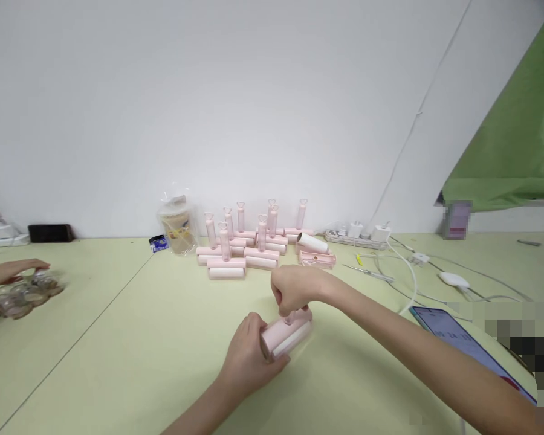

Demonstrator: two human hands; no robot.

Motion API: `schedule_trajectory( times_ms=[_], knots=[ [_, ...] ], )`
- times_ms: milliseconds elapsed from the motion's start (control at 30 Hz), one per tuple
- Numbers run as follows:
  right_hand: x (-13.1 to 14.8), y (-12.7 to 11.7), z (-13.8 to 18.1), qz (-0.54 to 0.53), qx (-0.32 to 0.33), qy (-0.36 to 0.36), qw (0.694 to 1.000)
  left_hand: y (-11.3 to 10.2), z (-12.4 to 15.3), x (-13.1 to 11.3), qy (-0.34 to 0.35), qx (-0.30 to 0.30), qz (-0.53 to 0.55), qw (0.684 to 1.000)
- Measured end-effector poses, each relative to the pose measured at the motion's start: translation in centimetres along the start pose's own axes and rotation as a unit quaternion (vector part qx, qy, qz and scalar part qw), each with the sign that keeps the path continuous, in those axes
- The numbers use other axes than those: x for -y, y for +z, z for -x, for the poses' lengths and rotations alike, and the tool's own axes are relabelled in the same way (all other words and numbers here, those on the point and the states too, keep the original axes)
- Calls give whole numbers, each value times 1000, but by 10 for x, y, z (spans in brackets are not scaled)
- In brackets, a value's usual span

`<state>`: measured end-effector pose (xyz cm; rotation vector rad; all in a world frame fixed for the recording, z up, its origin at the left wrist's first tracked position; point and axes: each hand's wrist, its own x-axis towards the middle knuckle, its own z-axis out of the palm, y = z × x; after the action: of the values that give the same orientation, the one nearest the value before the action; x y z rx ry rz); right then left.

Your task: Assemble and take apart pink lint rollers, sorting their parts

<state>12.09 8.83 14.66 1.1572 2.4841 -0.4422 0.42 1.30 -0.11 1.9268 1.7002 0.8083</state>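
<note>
A pale pink lint roller with a white roll along its lower side is held just above the table, tilted up toward the right. My left hand wraps around its left end, thumb below and fingers on top. Closed in a fist, my right hand sits at the top of the lint roller, where the short handle joins the body; the fingers hide most of the handle. Behind my hands, several similar pink lint rollers stand with their handles upright. Beside them are an open pink housing and a loose white roll.
A screwdriver, charging cables and a power strip lie at the right. A phone rests near my right forearm. A bagged drink cup stands by the wall. At far left, another person's hand touches clear round containers.
</note>
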Motion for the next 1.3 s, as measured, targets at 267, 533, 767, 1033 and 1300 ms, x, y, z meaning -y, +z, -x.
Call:
schedule_trajectory(
  times_ms=[267, 533, 767, 1033, 1300],
  knots=[
    [10, 14, 5, -12, -12, 70, 997, 12, 8, -16, -42, -49, -45, 997],
    [-41, 5, 39, -213, -176, -19, 961, -18, -7, 9, 31, 78, 88, 993],
    [-124, 46, 0, -167, -341, 31, 925, -30, -8, 10, 23, 136, 117, 984],
    [-136, 105, -59, -122, -435, 124, 883, -33, -22, 2, 104, -17, 224, 969],
    [-138, 107, -71, -181, -440, 98, 874, -19, -55, -64, 98, 113, 390, 909]
  ],
)
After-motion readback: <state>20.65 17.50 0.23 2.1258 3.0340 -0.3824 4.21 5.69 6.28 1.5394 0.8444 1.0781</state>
